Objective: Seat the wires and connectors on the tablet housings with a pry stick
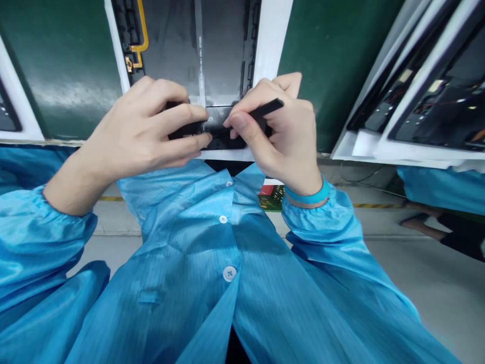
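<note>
Basically hands together, center frame; right hand (278, 141) pinches thin black plastic strip (268, 108), light, stiff, hold mid-length; left hand (140, 129) clamps dark panel piece (223, 135).

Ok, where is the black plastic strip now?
In the head view, the black plastic strip is pinched in the right hand, right of centre, close beside the left hand's fingertips.

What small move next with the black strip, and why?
Likely press the black strip in the right hand gently onto the dark piece: the left hand pinches that piece steady, and the right fingers hold the strip over it.
</note>
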`<state>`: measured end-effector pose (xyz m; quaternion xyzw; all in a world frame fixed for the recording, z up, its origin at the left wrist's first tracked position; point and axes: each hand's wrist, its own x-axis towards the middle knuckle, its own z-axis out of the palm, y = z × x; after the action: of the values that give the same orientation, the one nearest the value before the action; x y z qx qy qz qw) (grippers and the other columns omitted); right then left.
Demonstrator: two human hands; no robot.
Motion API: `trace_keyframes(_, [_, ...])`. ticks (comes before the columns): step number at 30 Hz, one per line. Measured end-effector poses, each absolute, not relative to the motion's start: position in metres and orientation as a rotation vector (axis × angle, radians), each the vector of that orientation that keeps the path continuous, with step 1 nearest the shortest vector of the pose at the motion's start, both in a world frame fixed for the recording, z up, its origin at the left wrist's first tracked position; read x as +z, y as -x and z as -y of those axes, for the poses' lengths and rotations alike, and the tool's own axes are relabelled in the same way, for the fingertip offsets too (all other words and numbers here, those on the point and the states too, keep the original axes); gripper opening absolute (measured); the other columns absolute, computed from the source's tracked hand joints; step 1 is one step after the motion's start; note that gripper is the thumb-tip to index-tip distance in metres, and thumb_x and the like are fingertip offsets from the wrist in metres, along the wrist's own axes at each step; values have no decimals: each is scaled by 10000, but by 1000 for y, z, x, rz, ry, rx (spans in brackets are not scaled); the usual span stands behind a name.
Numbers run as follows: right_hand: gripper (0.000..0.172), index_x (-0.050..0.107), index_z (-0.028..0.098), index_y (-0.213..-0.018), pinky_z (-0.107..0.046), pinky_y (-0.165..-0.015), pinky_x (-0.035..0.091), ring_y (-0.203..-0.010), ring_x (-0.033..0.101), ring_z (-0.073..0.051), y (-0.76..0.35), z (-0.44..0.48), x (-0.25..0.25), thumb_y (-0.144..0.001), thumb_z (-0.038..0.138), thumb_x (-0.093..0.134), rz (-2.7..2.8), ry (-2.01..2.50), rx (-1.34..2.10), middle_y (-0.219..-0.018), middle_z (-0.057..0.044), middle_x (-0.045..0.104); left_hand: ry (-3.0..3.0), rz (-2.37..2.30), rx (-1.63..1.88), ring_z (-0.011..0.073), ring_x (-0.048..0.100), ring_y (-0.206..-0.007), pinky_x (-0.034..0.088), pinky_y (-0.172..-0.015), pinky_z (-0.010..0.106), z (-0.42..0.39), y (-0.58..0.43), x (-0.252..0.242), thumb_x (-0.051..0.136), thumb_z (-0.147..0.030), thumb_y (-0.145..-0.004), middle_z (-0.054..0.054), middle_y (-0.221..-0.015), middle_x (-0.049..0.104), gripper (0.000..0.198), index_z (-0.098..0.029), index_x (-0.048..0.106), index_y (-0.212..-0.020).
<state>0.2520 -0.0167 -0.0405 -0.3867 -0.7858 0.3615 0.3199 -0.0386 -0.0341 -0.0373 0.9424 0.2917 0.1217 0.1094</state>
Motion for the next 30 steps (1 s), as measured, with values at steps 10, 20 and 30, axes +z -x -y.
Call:
trace_keyframes(10, [208, 678, 423, -966, -580, -1045, 523, -926, 718, -322, -251, 13, -44, -1128, 482, 562, 2157, 1087, 921, -877, 30, 804, -2796, -828, 349, 394, 696, -1461, 648, -1101, 686, 34, 41, -40, 574, -473, -1202, 23, -1541, 694, 427, -339, 628, -1604])
trace_keyframes(20, [415, 690, 360, -969, -609, -1049, 506, -971, 729, -324, -256, 11, -43, -1162, 637, 450, 2190, 1171, 660, -942, -21, 800, -2773, -811, 362, 393, 652, -1520, 609, -1176, 702, 35, 43, -38, 549, -442, -1214, 22, -1590, 662, 436, -335, 602, -1633])
trace_keyframes(30, [476, 667, 334, -951, -586, -1022, 495, -780, 694, -271, -259, 13, -51, -1180, 665, 411, 2104, 1193, 712, -828, -7, 769, -2856, -777, 358, 374, 693, -1416, 658, -1028, 567, 35, 43, -36, 613, -449, -1190, 64, -1580, 659, 439, -288, 607, -1598])
